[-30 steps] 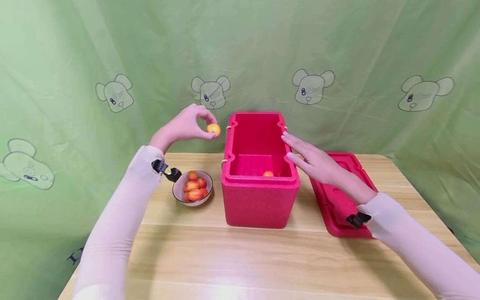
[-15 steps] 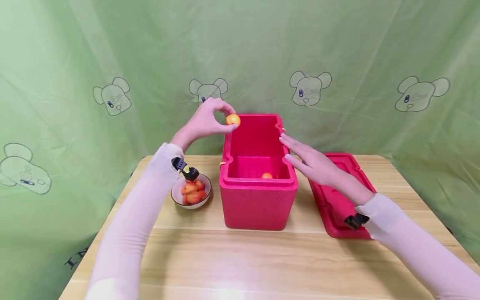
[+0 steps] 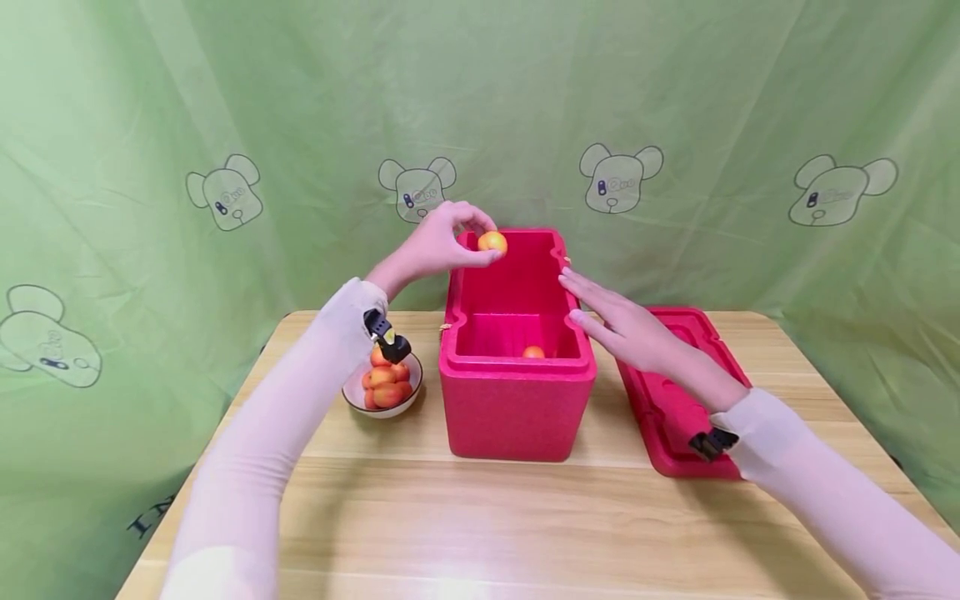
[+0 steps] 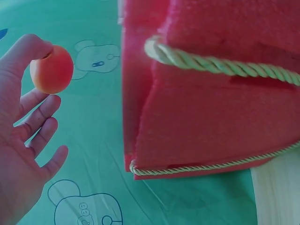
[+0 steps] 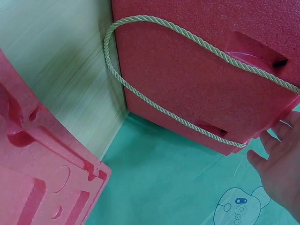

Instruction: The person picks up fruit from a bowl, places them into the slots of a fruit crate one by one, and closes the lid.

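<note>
In the head view my left hand (image 3: 444, 242) pinches an orange-yellow apricot (image 3: 492, 242) between thumb and fingertips, high over the left side of a red foam box (image 3: 517, 412). The left wrist view shows the apricot (image 4: 52, 69) with the other fingers spread beneath it. My right hand (image 3: 626, 327) is stretched out, fingertips at the box's right rim. The right wrist view shows part of that hand (image 5: 281, 168) beside the box wall (image 5: 187, 79). One orange fruit (image 3: 533, 352) lies inside the box near its front wall.
Left of the box stands a white, dark-rimmed bowl (image 3: 350, 399) with several orange-red fruits. The red lid (image 3: 675, 400) lies on the wooden table (image 3: 450, 517) to the right, under my right forearm. Rope handles (image 5: 154, 104) hang along the box's sides. A green curtain (image 3: 510, 75) hangs behind.
My left hand has carried the apricot rightward, from left of the box to over its opening. The right hand has stayed at the rim.
</note>
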Demonstrator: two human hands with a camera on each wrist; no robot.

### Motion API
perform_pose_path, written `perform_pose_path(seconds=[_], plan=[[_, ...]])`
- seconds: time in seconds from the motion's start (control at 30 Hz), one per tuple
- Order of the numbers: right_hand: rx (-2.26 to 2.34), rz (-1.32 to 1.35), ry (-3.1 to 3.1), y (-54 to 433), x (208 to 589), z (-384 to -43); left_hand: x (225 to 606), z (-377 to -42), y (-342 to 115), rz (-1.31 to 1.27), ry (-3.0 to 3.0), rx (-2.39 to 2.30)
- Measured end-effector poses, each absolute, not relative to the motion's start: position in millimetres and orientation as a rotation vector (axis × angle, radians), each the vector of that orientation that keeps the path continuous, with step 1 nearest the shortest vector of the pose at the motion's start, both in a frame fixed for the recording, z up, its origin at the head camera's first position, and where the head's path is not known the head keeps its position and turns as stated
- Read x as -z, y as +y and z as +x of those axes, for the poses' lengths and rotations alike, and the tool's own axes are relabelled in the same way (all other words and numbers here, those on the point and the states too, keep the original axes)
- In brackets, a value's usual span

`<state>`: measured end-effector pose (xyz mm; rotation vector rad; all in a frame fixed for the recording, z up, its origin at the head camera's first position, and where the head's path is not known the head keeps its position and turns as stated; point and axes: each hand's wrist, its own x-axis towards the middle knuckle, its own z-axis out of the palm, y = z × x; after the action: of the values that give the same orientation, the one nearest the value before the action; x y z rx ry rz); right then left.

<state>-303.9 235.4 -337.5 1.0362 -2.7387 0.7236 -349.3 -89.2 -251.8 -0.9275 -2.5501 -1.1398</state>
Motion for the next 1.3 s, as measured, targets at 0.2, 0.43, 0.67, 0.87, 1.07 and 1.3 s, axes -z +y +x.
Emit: perform_pose_path(seconds=[0.2, 0.43, 0.67, 0.87, 1.07, 1.3], plan=[[-0.721, 1.025, -2.754, 235.1, 338.1, -304.1, 257.3, -349.9, -85.7, -0.998, -2.611, 1.040], [-0.715, 1.023, -2.753, 236.8, 339.1, -305.7, 266.0, -349.4, -85.8, -0.963, -2.692, 0.914], [-0.722, 1.025, -2.747, 238.0, 339.8, -307.2, 271.1, -349.0, -83.6, -0.945, -2.719, 0.906], [-0.724, 1.024, -2.744, 239.0, 340.4, -307.8, 275.0, -347.9, -82.2, -0.958, -2.742, 0.856], [-0.727, 1.020, -2.745, 240.1, 340.3, -307.2, 277.1, -346.9, -82.4, -0.981, -2.750, 0.804], [-0.739, 1.011, -2.751, 242.3, 338.7, -305.7, 278.0, -346.6, -84.4, -0.984, -2.757, 0.804]])
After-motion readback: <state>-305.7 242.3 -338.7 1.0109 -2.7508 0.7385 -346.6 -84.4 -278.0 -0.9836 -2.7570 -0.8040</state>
